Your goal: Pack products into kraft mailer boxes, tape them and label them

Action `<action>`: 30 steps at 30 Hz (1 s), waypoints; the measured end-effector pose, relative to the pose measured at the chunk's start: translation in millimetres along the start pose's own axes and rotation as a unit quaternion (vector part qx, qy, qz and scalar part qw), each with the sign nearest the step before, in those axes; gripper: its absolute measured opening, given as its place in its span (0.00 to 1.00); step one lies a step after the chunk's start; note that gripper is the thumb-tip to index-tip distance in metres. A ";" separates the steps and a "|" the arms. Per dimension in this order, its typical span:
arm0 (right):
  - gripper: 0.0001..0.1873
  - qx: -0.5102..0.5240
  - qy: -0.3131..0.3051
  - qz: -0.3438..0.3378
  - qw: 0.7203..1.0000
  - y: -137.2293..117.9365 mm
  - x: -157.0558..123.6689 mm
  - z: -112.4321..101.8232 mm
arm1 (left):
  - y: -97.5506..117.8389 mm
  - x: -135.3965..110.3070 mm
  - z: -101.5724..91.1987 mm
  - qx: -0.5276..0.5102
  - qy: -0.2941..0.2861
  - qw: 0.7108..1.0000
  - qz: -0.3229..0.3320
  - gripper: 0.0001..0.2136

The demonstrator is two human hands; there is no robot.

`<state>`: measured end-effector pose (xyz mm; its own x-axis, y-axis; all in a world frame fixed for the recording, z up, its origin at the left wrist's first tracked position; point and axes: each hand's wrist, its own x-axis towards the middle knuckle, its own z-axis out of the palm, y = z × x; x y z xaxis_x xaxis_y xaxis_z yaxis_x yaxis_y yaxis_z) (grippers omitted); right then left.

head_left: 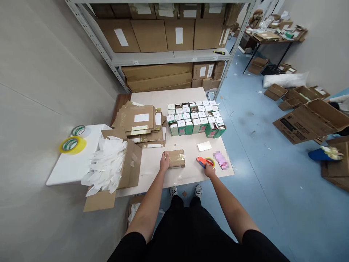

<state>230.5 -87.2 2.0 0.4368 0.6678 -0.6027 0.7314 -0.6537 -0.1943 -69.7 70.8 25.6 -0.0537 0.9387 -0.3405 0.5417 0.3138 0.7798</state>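
My left hand [164, 161] is closed on the left end of a small brown cardboard box [176, 158], which rests near the table's front edge with shiny tape across its top. To the right, my right hand [209, 170] grips an orange and blue tape dispenser [202, 161] with a yellow roll in it, at table height. A pink item [221, 160], blurred out, lies just right of the dispenser. Behind it sits a white card [204, 146].
Several small green-and-white boxes [196, 120] stand in rows at the back of the table. Flattened cardboard [141, 118] is stacked at left, beside an open carton of white paper [109, 160]. Tape rolls [72, 145] lie on a white surface. Shelving [169, 56] rises behind.
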 end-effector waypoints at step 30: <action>0.32 0.554 0.057 -0.068 0.828 -147.6 -38.4 23.1 | -34.7 10.8 -6.3 -0.287 -0.216 0.932 0.049 0.35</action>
<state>93.6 -24.6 36.0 0.4828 0.7505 -0.4512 -0.1226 -0.4522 -0.8834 -94.3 70.9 -1.8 0.3825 0.8607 -0.3359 -0.0182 0.3705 0.9286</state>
